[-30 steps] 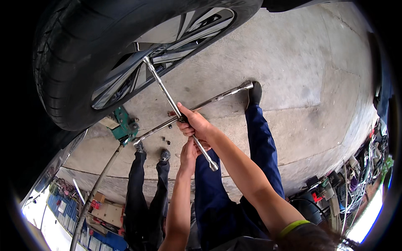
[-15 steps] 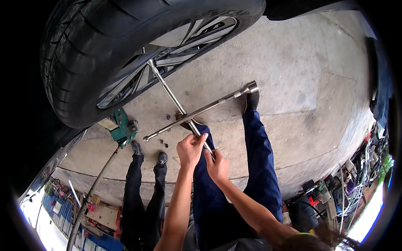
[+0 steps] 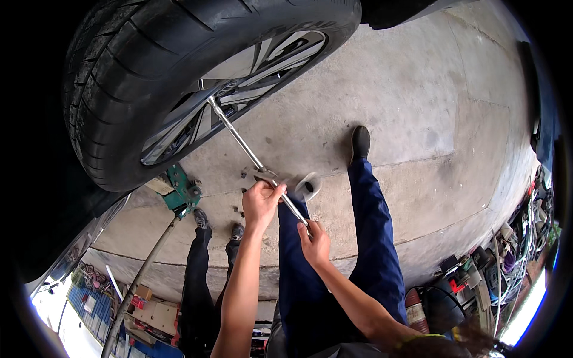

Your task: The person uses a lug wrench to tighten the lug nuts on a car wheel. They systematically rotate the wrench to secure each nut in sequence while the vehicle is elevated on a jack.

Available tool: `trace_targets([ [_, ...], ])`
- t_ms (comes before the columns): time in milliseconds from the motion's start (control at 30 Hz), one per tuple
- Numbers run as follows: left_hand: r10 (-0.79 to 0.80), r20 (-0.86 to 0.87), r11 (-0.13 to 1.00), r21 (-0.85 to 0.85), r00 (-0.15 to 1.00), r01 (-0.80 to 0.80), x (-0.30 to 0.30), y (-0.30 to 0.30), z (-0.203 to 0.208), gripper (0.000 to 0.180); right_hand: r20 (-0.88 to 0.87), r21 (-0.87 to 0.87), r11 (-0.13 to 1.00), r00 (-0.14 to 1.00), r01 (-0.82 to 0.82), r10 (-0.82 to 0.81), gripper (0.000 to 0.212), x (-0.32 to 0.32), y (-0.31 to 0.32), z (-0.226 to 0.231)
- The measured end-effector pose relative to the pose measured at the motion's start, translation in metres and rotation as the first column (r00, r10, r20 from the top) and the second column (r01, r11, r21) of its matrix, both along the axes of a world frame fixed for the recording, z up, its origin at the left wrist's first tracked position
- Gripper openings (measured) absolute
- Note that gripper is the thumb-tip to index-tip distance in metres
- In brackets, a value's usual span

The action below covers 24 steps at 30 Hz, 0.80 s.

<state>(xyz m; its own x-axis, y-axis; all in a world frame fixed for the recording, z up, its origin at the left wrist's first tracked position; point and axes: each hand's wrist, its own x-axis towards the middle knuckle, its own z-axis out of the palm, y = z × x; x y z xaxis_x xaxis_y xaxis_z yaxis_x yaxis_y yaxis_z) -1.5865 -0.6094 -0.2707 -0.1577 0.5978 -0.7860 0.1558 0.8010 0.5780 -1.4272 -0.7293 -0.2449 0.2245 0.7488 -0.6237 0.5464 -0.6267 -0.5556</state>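
the fingers of our left hand (image 3: 261,204), nearer the wheel (image 3: 228,89), and right hand (image 3: 314,244) grasp the cross wrench (image 3: 245,145), whose long axis slants up-left from us.

A silvery cross wrench (image 3: 237,136), crossbar blurred, slants from the right hand (image 3: 316,243) past the left hand (image 3: 260,206), its far end at the black-tyred wheel (image 3: 161,77).

silver wrench (image 3: 237,137), black tire (image 3: 149,89), green jack (image 3: 179,190), navy trousers (image 3: 371,221), mottled grey floor (image 3: 418,113)
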Motion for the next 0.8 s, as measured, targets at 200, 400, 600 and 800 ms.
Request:
trace_targets([
  [200,0.081,0.045,0.995,-0.069,0.996,-0.077,0.007,-0.005,-0.016,0.025,-0.351,-0.499,0.856,0.934,-0.133,-0.060,0.052,0.014,0.011,-0.027],
  [400,0.257,0.500,0.956,-0.256,0.827,-0.142,-0.002,0.013,0.004,0.024,-0.524,-0.841,0.476,0.164,-0.259,-0.836,0.059,0.040,0.020,-0.072],
  [600,0.120,0.276,0.991,-0.087,0.954,-0.100,-0.010,-0.006,0.001,0.019,-0.184,-0.239,0.964,0.970,0.115,-0.162,0.041,0.008,0.020,-0.003],
  [800,-0.061,-0.199,0.998,-0.022,0.978,0.058,0.009,0.001,0.000,0.019,-0.231,-0.287,0.955,0.962,0.076,-0.145,0.045,0.004,0.011,-0.026],
])
